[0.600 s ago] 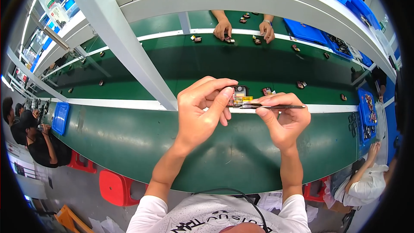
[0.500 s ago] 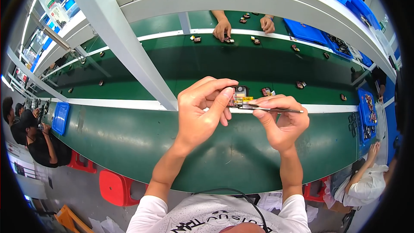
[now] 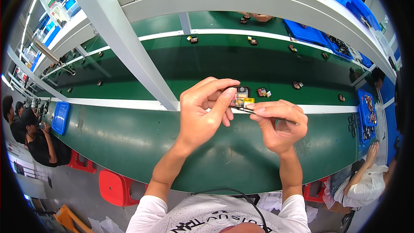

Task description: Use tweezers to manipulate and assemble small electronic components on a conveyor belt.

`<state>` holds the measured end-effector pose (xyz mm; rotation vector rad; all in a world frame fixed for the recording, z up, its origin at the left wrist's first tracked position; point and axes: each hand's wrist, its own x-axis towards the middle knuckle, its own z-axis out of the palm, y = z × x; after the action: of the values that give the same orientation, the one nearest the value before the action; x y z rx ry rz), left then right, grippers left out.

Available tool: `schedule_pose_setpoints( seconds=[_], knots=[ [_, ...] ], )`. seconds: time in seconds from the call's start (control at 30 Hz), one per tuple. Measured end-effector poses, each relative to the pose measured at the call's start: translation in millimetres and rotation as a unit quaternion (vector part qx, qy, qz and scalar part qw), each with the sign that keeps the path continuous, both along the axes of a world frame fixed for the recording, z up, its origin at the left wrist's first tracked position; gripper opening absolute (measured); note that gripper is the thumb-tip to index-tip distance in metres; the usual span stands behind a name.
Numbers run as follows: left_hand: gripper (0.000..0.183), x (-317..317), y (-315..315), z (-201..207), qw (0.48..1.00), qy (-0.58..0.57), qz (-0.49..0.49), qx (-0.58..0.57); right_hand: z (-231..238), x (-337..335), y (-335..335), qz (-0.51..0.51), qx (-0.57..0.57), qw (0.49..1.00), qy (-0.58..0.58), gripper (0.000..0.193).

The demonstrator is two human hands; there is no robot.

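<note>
Above the near table edge of the belt, my left hand point(image 3: 199, 110) is closed on a small black open plastic housing point(image 3: 245, 90). A circuit board with red and yellow parts shows inside it; my thumb and fingers cover its left side. My right hand point(image 3: 282, 125) pinches a thin dark tool like tweezers point(image 3: 292, 122), held slanting. Its tip reaches the lower edge of the housing, beside a yellow-labelled piece point(image 3: 249, 100). Whether the tip touches the board cannot be made out. Just beyond the housing lies a similar small assembly point(image 3: 262, 92) on the green belt.
Several small assemblies lie spaced along the green belt point(image 3: 207, 67). A white shelf point(image 3: 241, 0) and a slanting post point(image 3: 125, 39) stand ahead. Blue trays point(image 3: 61, 118) sit left and right. Red stools point(image 3: 115, 187) are below; people sit at both sides.
My right hand has shifted slightly, and the tool now slants more steeply against the housing. The belt's assemblies have slid slightly left. Across the belt, a co-worker's hands have drawn back mostly behind the shelf.
</note>
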<state>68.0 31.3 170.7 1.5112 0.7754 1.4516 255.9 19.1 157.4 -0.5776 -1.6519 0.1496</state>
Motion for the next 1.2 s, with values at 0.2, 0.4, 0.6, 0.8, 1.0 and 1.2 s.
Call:
schedule_pose_setpoints(
  seconds=[0.2,0.4,0.6,0.8,1.0,1.2],
  knots=[
    [0.021,-1,3,4,0.997,-0.013,-0.062,-0.048,-2,2,1,-0.025,0.016,1.000,-0.006,0.018],
    [0.022,0,2,0,0.998,0.024,-0.040,-0.029,-1,1,-3,-0.053,0.017,0.998,-0.032,0.020],
    [0.019,10,3,-9,0.998,0.045,0.031,0.011,1,0,-2,-0.078,0.033,0.994,-0.063,0.023],
    [0.015,20,20,-24,0.996,0.060,0.068,-0.013,7,15,5,-0.051,0.016,0.995,-0.088,0.021],
    [0.017,-7,120,-129,0.963,0.150,0.197,-0.109,26,42,-5,-0.073,0.012,0.997,0.034,0.022],
    [0.029,-22,154,-186,0.868,0.379,0.313,-0.068,32,55,-11,-0.074,0.034,0.991,0.110,0.022]
  ],
)
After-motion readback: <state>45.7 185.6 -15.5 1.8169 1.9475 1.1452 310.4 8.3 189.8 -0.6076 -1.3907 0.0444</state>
